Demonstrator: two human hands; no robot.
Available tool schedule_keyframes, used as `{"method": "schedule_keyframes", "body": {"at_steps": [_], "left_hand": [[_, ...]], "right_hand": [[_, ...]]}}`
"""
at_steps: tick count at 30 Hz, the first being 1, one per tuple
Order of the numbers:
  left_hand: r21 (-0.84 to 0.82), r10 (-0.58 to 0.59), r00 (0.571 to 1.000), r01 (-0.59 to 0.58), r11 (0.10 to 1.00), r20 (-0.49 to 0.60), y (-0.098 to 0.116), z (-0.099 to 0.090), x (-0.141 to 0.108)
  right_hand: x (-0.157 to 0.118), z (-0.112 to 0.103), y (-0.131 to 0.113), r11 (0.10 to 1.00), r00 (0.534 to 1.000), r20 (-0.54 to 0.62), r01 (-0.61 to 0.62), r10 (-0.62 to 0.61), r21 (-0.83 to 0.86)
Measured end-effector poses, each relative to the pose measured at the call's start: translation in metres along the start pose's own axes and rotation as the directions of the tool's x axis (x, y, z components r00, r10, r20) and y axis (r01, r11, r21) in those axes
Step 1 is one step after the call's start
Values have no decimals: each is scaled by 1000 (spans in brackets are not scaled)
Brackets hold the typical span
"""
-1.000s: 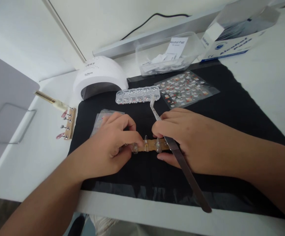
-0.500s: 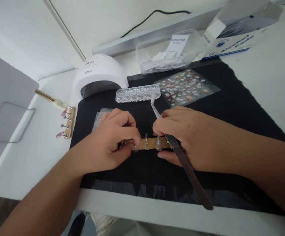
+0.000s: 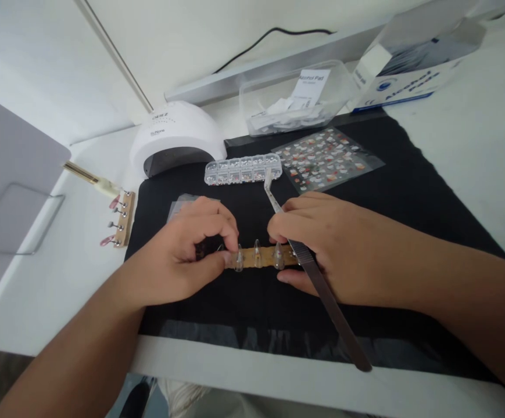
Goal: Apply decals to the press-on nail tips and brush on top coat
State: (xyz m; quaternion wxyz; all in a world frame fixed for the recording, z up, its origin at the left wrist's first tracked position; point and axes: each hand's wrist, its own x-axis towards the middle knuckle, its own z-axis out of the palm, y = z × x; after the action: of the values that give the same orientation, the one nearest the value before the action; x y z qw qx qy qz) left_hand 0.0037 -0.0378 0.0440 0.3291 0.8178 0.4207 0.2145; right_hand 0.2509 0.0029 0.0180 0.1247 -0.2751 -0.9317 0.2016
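A narrow wooden nail stand [image 3: 268, 257] lies across the black mat, with several clear pointed nail tips [image 3: 257, 254] standing along it. My left hand [image 3: 182, 249] is closed at the stand's left end, thumb and forefinger by a clear nail tip; its other fingers hide that end. In my right hand [image 3: 335, 244] a pair of metal tweezers [image 3: 333, 307] is held against the palm, the bent points toward the back. The right fingers are also at the stand's right end, around a nail tip, and partly cover it.
Behind the hands lie a clear compartment case [image 3: 243, 170] of small gems and a sticker sheet [image 3: 328, 159]. A white nail lamp [image 3: 178, 130], a plastic tub [image 3: 256, 125] of alcohol pads and their box [image 3: 409, 90] stand farther back. Another wooden stand [image 3: 124, 220] is at left.
My left finger and thumb have shifted slightly left along the stand, showing more of the nail tip beside them. The right hand still holds the tweezers. The view has tilted slightly.
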Motion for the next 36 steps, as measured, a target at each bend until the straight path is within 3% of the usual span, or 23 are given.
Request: {"method": "schedule_keyframes", "body": {"at_steps": [3,7,11,22,36], "left_hand": [[-212,-79,996,67,975,-51,-4,2,-2],[-460,-213,975,158,874,-69,-8,6,-2],[-611,-259,962,158,776,-80,-9,7,0],[-642,-321,942,187,744,-97,-4,6,2],[-464,-395,902,278,841,-174,8,7,1]], "right_hand": [[0,1,1,1000,1000,-2,14,-14,15],[-1,2,4,1000,1000,-11,16,-16,13],[-2,1,3,1000,1000,-5,10,-10,-2],[-3,-3,2,999,998,43,-45,46,-31],[-2,-1,2,999,999,22,-27,27,-18]]}}
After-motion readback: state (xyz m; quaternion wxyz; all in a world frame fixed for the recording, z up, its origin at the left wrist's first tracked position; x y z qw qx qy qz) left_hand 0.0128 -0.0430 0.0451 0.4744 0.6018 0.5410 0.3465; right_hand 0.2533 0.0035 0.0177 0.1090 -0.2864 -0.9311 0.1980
